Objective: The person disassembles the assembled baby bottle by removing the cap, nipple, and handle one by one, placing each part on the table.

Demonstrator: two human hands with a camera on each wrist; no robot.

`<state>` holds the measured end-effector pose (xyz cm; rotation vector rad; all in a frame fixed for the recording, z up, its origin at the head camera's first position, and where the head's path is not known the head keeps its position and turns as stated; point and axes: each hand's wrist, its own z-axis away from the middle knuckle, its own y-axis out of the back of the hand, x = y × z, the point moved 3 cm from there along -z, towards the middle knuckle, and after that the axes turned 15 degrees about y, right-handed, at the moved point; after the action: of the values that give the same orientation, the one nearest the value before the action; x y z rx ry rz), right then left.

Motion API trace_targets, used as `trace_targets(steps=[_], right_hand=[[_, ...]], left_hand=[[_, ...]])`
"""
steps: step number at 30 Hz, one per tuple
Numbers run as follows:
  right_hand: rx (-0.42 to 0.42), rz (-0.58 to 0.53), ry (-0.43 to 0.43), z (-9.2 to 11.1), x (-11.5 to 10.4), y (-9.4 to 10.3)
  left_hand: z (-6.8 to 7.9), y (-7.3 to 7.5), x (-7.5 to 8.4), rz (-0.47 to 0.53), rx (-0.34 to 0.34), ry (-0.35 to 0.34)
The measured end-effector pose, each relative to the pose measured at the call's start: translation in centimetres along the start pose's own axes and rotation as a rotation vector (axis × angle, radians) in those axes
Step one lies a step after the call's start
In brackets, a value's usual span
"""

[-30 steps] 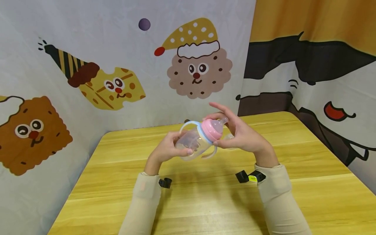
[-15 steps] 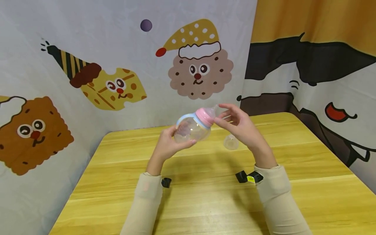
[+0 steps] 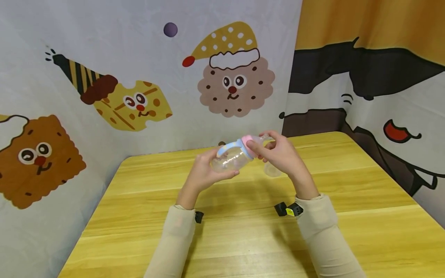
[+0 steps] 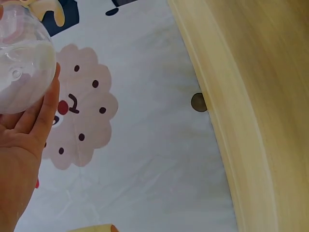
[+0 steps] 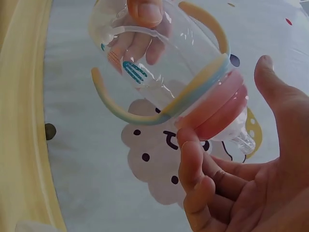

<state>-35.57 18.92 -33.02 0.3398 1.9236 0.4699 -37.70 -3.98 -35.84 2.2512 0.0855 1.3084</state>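
A clear baby bottle [image 3: 231, 160] is held tilted above the table, its pink collar [image 5: 217, 106] and clear nipple [image 5: 245, 143] pointing up and to the right in the head view. Two curved handles [image 5: 135, 119] in blue and cream stand out from its neck ring. My left hand [image 3: 205, 175] grips the lower body, thumb on the near side and fingers behind. At the other end is my right hand [image 3: 283, 154]: its thumb overlaps the collar in the head view, and bent fingers touch the collar's edge in the right wrist view.
A clear dome-shaped cap [image 3: 272, 170] sits on the wooden table [image 3: 229, 239], partly behind the right hand. A printed cloth [image 3: 146, 54] with cartoon figures hangs along the table's back and sides. Small black devices [image 3: 290, 209] are strapped to both wrists.
The bottle rose, then came slightly down and to the right while turning about its length. My right hand shifted from spread fingers at the collar, past the nipple, and back to the collar.
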Motion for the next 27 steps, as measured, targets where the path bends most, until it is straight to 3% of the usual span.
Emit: trace_targets(steps=[7,14,19,27], right_hand=[[-0.019,-0.016,-0.018,-0.1,0.4,-0.2],[-0.015,-0.025,0.04,-0.1,-0.2,-0.1],[-0.005,-0.058,0.081,0.1,-0.9,0.2],[-0.001,-0.076,0.144,0.3,-1.5,0.3]], left_hand=[[0.2,0.1,0.7,-0.006,-0.035,0.026],[0.2,0.2,0.2,0.024,-0.054,0.134],[0.2,0.3,0.0,0.075,-0.081,0.17],[-0.1,0.0,-2.4,0.126,-0.147,0.222]])
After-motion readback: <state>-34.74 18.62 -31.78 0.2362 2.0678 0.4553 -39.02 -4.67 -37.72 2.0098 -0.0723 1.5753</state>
